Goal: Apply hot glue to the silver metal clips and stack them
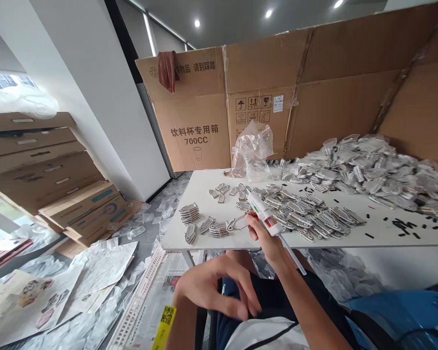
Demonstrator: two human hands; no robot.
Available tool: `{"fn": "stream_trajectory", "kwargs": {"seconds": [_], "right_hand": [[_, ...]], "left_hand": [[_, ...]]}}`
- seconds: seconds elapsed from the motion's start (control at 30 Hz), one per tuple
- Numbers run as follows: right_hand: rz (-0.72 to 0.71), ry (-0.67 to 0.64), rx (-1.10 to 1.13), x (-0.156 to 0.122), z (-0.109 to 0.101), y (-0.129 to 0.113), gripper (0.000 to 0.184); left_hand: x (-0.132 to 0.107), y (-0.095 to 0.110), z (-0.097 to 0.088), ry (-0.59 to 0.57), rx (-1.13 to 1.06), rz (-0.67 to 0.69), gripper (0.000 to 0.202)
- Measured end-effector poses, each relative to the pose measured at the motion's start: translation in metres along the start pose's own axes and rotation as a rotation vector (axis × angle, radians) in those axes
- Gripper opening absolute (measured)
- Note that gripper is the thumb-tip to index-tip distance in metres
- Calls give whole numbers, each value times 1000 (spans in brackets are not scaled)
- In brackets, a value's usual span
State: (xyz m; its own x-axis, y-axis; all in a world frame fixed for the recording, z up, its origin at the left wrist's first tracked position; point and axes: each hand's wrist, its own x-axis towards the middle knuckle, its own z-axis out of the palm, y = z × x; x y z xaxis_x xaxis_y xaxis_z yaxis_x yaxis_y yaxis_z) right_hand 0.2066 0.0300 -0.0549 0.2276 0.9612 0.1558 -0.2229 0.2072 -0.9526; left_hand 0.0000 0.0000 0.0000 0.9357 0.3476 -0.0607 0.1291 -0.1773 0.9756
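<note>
Left hand (215,287) blurred, right fingers (253,231) partly hidden behind the glue gun (263,211), yellow wristband (164,328) cut off below

Right hand (267,245) raised, wrist bent, fingers wrapped closed in a grip; left hand (213,287) lower, close to the body, palm down, fingers loosely half-curled.

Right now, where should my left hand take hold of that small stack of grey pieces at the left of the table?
Probably best to pinch the stack of grey pieces across its long sides, bringing your left hand down from above on the near-left side. The pieces lie overlapped in a low, slightly fanned row, so a side pinch should keep them together. It sits near the front edge of the table.
</note>
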Motion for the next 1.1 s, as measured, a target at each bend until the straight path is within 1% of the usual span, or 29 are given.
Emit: {"fn": "stream_trajectory", "kwargs": {"seconds": [0.03, 0.07, 0.1, 0.13, 0.17, 0.2, 0.23, 0.27, 0.33, 0.4, 0.53, 0.6, 0.67, 0.77, 0.83, 0.9, 1.0, 1.1], "right_hand": [[10, -12, 10, -2, 1, -2, 38], [20, -28, 21, -4, 3, -4, 39], [30, -49, 27, -6, 5, -6, 39], [38, -80, 24, -8, 7, -8, 38], [44, -116, 11, -11, 9, -10, 38], [43, -153, -12, -13, 11, -13, 36], [34, -185, -41, -16, 13, -15, 35], [20, -211, -78, -18, 15, -17, 33], [-14, -227, -146, -21, 18, -19, 31], [-40, -227, -197, -23, 20, -19, 31], [-44, -236, -240, -26, 22, -18, 31], [-90, -247, -259, -26, 22, -19, 34], [-144, -252, -288, -25, 21, -22, 41], [-204, -249, -344, -24, 19, -25, 42], [-272, -288, -375, -22, 16, -25, 40], [-328, -351, -389, -21, 15, -25, 38], [-386, -449, -393, -19, 15, -23, 38], [-451, -523, -377, -19, 16, -19, 39]], "left_hand": [[-5, 7, 0, 258, 34, 100, 27], [-8, 11, 0, 519, 94, 166, 29], [-8, 12, 0, 773, 175, 191, 29], [-7, 11, -1, 978, 256, 182, 25], [-5, 8, -2, 1105, 316, 151, 24], [-3, 5, -4, 1156, 343, 113, 29], [-1, 2, -6, 1150, 340, 77, 38], [1, 0, -7, 1107, 318, 44, 43], [2, 0, -8, 992, 279, -21, 40], [3, 3, -7, 940, 264, -51, 32], [4, 5, -4, 960, 230, -26, 28], [4, 3, -4, 981, 206, -18, 27], [5, 1, -6, 1045, 142, 13, 25], [4, -2, -8, 1206, -10, 100, 23], [4, -2, -9, 1309, -113, 154, 26], [3, -1, -9, 1388, -179, 192, 30], [2, 1, -8, 1455, -204, 230, 33], [1, 4, -5, 1477, -204, 248, 30]]}}
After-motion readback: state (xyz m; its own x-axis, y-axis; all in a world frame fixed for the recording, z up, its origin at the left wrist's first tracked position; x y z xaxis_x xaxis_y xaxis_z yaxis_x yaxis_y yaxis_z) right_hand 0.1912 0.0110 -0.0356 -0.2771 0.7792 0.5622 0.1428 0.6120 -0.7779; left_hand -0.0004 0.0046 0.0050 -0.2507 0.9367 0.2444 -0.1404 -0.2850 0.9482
